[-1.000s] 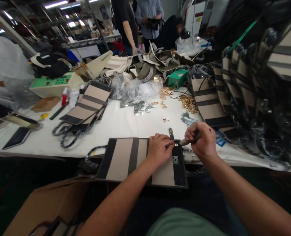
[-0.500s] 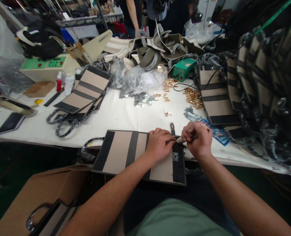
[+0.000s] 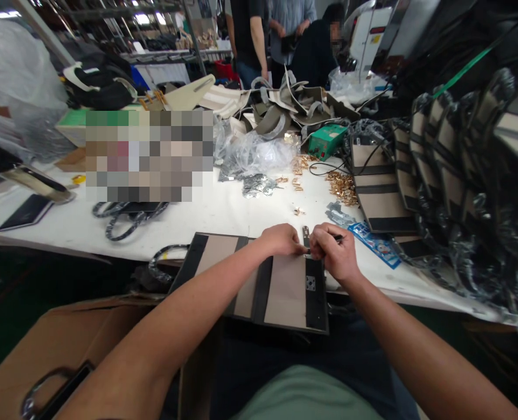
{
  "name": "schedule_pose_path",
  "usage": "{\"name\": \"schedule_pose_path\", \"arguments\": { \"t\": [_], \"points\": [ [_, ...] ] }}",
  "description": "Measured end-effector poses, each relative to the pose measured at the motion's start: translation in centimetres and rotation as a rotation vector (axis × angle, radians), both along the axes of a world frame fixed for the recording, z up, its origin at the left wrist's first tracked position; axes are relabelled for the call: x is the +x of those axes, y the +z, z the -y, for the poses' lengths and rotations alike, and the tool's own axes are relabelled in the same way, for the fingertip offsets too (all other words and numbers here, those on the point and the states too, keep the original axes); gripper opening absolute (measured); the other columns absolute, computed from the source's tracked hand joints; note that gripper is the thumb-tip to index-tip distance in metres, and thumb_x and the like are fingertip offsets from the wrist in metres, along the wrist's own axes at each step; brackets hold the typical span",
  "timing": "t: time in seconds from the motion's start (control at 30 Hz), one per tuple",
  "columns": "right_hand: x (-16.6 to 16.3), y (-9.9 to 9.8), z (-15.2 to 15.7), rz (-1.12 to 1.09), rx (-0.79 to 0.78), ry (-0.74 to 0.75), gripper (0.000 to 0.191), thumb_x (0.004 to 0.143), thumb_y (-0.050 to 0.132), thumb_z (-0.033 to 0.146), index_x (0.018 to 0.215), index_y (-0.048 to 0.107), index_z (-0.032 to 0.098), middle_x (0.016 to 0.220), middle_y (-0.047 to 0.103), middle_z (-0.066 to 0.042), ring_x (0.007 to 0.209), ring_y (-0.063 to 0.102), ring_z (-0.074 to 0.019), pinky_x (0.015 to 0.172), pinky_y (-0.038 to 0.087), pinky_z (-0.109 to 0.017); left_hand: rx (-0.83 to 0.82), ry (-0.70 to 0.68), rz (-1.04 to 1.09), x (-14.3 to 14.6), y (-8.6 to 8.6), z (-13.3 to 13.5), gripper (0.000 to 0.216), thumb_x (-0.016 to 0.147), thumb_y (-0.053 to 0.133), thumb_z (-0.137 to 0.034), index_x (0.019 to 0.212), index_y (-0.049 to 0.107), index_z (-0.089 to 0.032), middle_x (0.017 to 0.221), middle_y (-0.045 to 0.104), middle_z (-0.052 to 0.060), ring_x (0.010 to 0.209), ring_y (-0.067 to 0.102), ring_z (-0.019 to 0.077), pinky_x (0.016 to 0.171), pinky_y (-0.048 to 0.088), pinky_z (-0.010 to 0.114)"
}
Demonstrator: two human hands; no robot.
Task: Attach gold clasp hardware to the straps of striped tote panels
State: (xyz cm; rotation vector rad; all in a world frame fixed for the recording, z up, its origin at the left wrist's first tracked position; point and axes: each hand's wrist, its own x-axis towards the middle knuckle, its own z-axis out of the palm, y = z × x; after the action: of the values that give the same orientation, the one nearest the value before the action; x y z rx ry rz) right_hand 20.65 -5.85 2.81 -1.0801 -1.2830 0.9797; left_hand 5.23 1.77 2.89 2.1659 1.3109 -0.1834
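An opened bag panel [image 3: 287, 291], beige with dark bands, lies at the table's front edge and hangs partly over it. Close to its upper right corner, my left hand [image 3: 282, 240] rests with thumb and fingers pinched; whatever they pinch is hidden. Beside it my right hand [image 3: 335, 252] is closed round a slim hand tool [image 3: 338, 238], of which only a dark end shows. Its tip is hidden between the hands. A small metal clasp strip [image 3: 305, 232] sticks out past the panel's top edge. Lower on the dark band is a square perforated plate [image 3: 311, 283].
Gold-coloured fittings [image 3: 342, 188] and flat metal plates [image 3: 259, 185] lie beyond the hands. A green box [image 3: 326, 142] with a cable stands behind. Stacked bag bodies [image 3: 443, 157] fill the right side; a carton [image 3: 44, 344] sits lower left. Co-workers [image 3: 280, 41] are at the back.
My right hand has moved left, close against my left hand, and the tool's pale tip no longer shows. My left fingers have drawn into a tighter pinch. The view has shifted slightly.
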Motion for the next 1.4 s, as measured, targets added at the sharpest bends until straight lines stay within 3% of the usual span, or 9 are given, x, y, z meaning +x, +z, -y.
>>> {"name": "schedule_pose_path", "arguments": {
  "t": [0.1,0.23,0.43,0.6,0.8,1.03,1.2,1.3,1.4],
  "points": [
    [0.1,1.1,-0.2,-0.114,0.016,-0.012,0.042,0.094,0.065,0.043,0.059,0.055,0.021,0.05,0.052,0.003,0.042,0.044,-0.0118,0.045,0.035,-0.028,-0.049,0.058,-0.008,0.2,0.2,-0.2,0.041,0.074,0.072,-0.063,0.072,0.076,-0.022,0.065,0.069,0.001,0.066,0.063,0.0181,0.061,0.04,0.027],
    [0.0,2.8,-0.5,-0.23,0.099,-0.025,0.039,0.093,0.067,0.044,0.063,0.057,0.022,0.052,0.052,0.002,0.042,0.045,-0.0119,0.041,0.033,-0.028,-0.066,0.144,0.052,-0.1,0.1,0.4,0.035,0.073,0.075,-0.059,0.082,0.079,-0.026,0.078,0.074,0.0,0.073,0.066,0.018,0.065,0.042,0.027],
    [-0.7,1.5,-0.9,-0.107,-0.045,0.007,0.044,0.092,0.066,0.041,0.056,0.05,0.023,0.048,0.047,0.004,0.041,0.043,-0.0111,0.041,0.034,-0.027,-0.068,0.164,0.043,-0.1,0.2,0.8,0.035,0.073,0.074,-0.059,0.074,0.077,-0.025,0.073,0.073,0.001,0.072,0.066,0.019,0.065,0.043,0.029],
    [-0.6,2.0,-0.9,-0.179,0.01,-0.013,0.04,0.09,0.068,0.043,0.06,0.051,0.023,0.05,0.047,0.005,0.041,0.041,-0.0106,0.038,0.031,-0.026,-0.054,0.163,0.068,-0.1,-0.3,0.6,0.035,0.072,0.075,-0.061,0.077,0.078,-0.027,0.08,0.074,0.001,0.077,0.067,0.0207,0.069,0.044,0.031],
    [-0.8,1.0,-1.1,-0.13,-0.059,-0.011,0.044,0.087,0.071,0.042,0.056,0.046,0.024,0.047,0.043,0.005,0.04,0.038,-0.0102,0.038,0.031,-0.026,-0.063,0.171,0.08,-0.4,-0.1,0.8,0.033,0.072,0.075,-0.059,0.078,0.078,-0.027,0.079,0.074,0.001,0.078,0.068,0.0206,0.07,0.045,0.03],
    [-2.5,2.4,-1.5,0.189,-0.005,0.131,0.043,0.091,0.066,0.043,0.057,0.054,0.021,0.052,0.049,0.003,0.049,0.044,-0.0118,0.048,0.037,-0.027,-0.016,0.066,0.053,-0.1,-0.7,0.5,0.045,0.078,0.07,-0.063,0.099,0.077,-0.024,0.105,0.077,0.009,0.099,0.071,0.0302,0.084,0.052,0.037],
    [-3.1,2.5,-1.5,0.38,0.021,0.179,0.041,0.089,0.063,0.036,0.054,0.052,0.019,0.051,0.047,0.004,0.05,0.041,-0.0101,0.05,0.032,-0.026,0.008,0.047,0.042,-0.1,-1.3,0.3,0.052,0.082,0.066,-0.062,0.112,0.074,-0.021,0.114,0.076,0.011,0.105,0.071,0.0317,0.084,0.052,0.036],
    [-2.6,1.8,-1.5,0.341,-0.026,0.146,0.039,0.089,0.063,0.034,0.055,0.052,0.02,0.05,0.048,0.004,0.048,0.041,-0.01,0.048,0.033,-0.025,-0.012,0.058,0.041,-0.4,-1.1,0.4,0.047,0.08,0.068,-0.062,0.103,0.077,-0.022,0.106,0.078,0.009,0.099,0.072,0.0296,0.08,0.052,0.033],
    [-1.8,1.2,-1.5,0.083,-0.092,0.114,0.039,0.091,0.064,0.034,0.057,0.051,0.021,0.049,0.047,0.005,0.043,0.041,-0.0101,0.043,0.034,-0.025,-0.056,0.062,0.074,-0.7,-0.7,0.7,0.04,0.078,0.067,-0.063,0.084,0.078,-0.025,0.09,0.078,0.005,0.088,0.071,0.0247,0.075,0.049,0.031]
  ]
}}
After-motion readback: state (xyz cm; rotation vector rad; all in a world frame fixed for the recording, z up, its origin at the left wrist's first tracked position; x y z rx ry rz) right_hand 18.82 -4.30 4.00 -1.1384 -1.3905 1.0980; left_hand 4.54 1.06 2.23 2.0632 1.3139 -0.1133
